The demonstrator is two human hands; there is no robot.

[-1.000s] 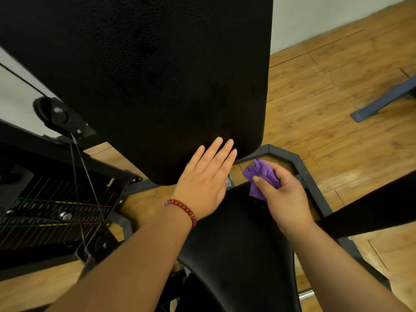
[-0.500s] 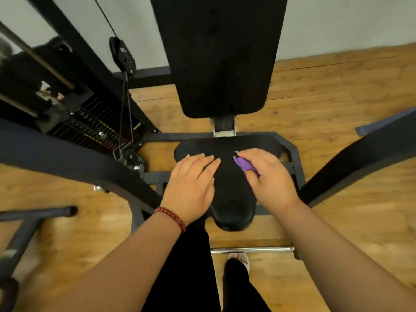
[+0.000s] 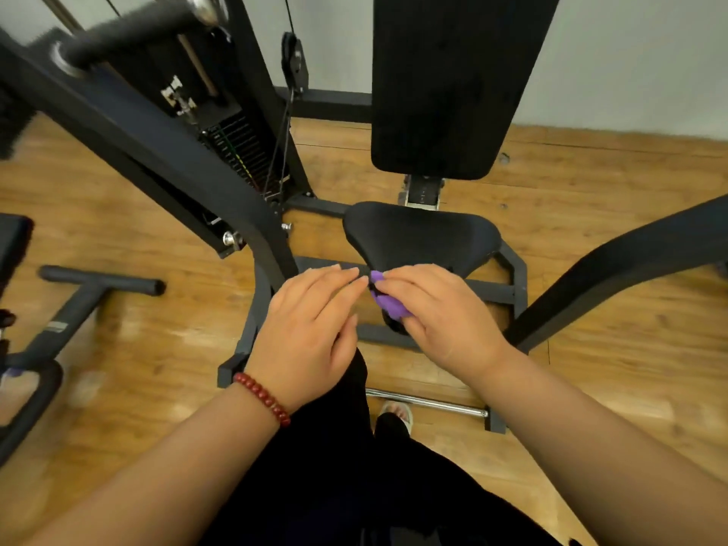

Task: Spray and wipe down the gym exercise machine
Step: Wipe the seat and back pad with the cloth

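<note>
A black padded seat (image 3: 421, 238) and a tall black backrest (image 3: 453, 80) belong to the gym machine in front of me. My right hand (image 3: 441, 313) grips a small purple cloth (image 3: 388, 301) above the seat's near tip. My left hand (image 3: 311, 329), with a red bead bracelet on the wrist, has its fingers stretched out, the fingertips meeting the cloth's upper corner. Most of the cloth is hidden under my right palm. No spray bottle is in view.
The machine's dark steel arms slant past on the left (image 3: 165, 151) and right (image 3: 614, 262). A weight stack (image 3: 236, 151) with cable stands at back left. A T-shaped floor bar (image 3: 90, 289) lies left on the wooden floor. My legs and a foot (image 3: 396, 413) are below.
My head has drawn back from the backrest, so the whole machine shows. Both hands came off the backrest and seat toward me and met at the cloth.
</note>
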